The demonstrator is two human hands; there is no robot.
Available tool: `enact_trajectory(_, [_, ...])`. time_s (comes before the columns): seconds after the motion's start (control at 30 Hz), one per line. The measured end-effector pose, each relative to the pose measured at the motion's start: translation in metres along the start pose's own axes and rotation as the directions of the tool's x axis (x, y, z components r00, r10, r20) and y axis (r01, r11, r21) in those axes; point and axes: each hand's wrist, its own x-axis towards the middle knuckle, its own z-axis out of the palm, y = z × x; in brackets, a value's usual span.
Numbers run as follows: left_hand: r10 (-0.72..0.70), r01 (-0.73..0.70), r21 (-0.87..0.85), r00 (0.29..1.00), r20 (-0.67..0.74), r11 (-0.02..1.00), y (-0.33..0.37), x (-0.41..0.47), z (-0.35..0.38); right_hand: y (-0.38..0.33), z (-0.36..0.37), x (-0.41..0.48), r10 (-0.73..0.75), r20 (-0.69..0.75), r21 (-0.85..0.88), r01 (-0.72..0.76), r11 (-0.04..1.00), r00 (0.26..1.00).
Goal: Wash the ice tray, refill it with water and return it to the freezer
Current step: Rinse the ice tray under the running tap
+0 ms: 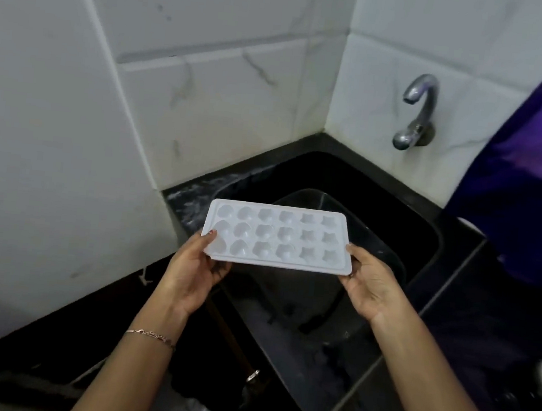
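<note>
Head view: a white ice tray [279, 237] is held level, cavities upward, between both hands above a black sink [379, 196]. The tray's left short edge is pinched by the left hand [195, 267], whose thumb [210, 234] is laid on the top rim while the other fingers are curled underneath, mostly hidden. The right short edge is gripped in the same way by the right hand [368, 281], with the thumb [351, 250] pressed at the rim and the remaining fingers tucked below the tray. Three rows of six moulded cavities are spread between the two thumbs: heart shapes nearest the left thumb, rounded shapes in the middle, star shapes nearest the right thumb. Directly beneath the fingers and the tray, a clear plastic tub [300, 195] is seen standing in the sink. Beyond the right-hand fingers and higher up, a chrome tap [418, 110] is mounted on the white tiled wall [207, 99], well apart from the tray. A thin bracelet [151, 334] is worn on the left wrist, behind the fingers. Purple cloth [531, 164] is visible outward of the right hand.
</note>
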Motion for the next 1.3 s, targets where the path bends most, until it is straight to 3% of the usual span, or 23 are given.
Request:
enact_trajectory(0.17, [-0.078,0.084,-0.034,0.984,0.162,0.996,0.003,0.06,0.044,-0.028,-0.004,0.029,-0.053,-0.12,0.094,0.064,0.994,0.991])
enact_trajectory(0.33, [-0.159,0.176,-0.039,0.949,0.272,0.984,0.017,0.115,0.085,-0.062,-0.003,0.066,-0.093,-0.205,0.067,0.109,0.992,0.974])
enact_trajectory(0.73, [-0.261,0.266,0.043,0.88,0.397,0.963,0.047,0.227,0.15,-0.178,0.016,0.199,-0.294,-0.364,-0.307,0.184,0.934,0.884])
enact_trajectory(0.9, [-0.27,0.275,0.049,0.867,0.42,0.96,0.048,0.256,0.164,-0.201,0.023,0.239,-0.295,-0.362,-0.383,0.147,0.912,0.884])
enact_trajectory(1.3, [-0.309,0.302,0.082,0.863,0.399,0.95,0.036,0.289,0.176,-0.204,0.008,0.28,-0.265,-0.379,-0.21,0.196,0.958,0.887])
